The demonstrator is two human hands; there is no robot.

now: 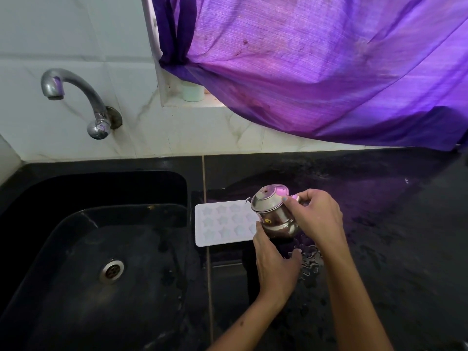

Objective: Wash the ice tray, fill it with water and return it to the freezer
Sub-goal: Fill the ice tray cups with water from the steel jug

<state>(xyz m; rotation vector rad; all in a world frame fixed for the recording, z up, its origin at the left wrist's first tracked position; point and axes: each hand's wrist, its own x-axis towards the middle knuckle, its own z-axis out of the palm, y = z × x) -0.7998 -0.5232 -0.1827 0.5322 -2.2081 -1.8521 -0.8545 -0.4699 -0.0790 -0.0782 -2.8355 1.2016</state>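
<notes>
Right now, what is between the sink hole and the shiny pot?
In the head view, the white star ice tray lies on the black counter between the sink drain and the steel pot.

A wet black stone counter [379, 224] is seen across the lower frame. A white ice tray [222, 224] with star moulds is laid flat at centre, beside the sunken black sink [76, 249].

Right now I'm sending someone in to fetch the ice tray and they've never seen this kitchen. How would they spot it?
Find the black sink under the wall tap. On the dark counter just right of its rim lies the ice tray, flat and beside the two hands holding a steel pot. It is the only pale thing there, a rectangle with star-shaped hollows.
</notes>
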